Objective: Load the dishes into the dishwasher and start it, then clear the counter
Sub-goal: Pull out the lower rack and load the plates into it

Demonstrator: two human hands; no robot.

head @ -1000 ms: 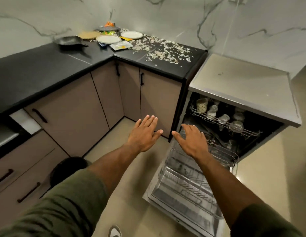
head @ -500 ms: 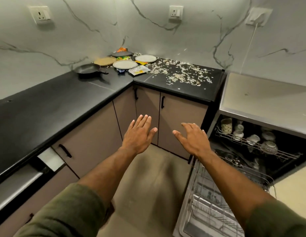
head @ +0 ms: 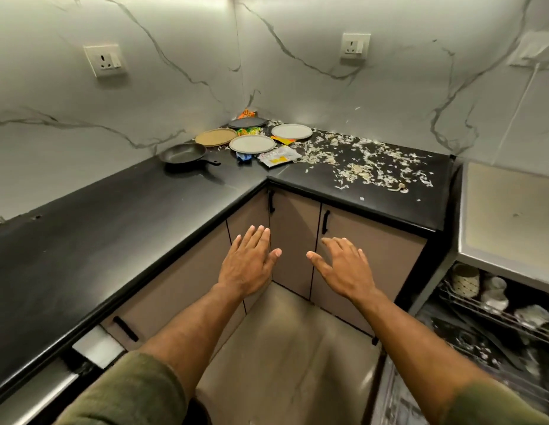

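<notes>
My left hand and my right hand reach forward, fingers straight, holding nothing, in front of the corner cabinets. In the far corner of the black counter lie a black frying pan, a brown plate, a dark plate and two pale plates. Wrappers lie beside them. Pale peel scraps cover the right stretch of counter. The open dishwasher is at the right edge, its upper rack holding cups.
Beige cabinet doors with black handles stand under the counter. The dishwasher's grey top is beside the counter's right end. Wall sockets sit on the marble backsplash. Tan floor lies below my arms.
My view has swung up and left from the dishwasher toward the counter corner. Both hands stay outstretched and empty, now in front of the corner cabinets.
</notes>
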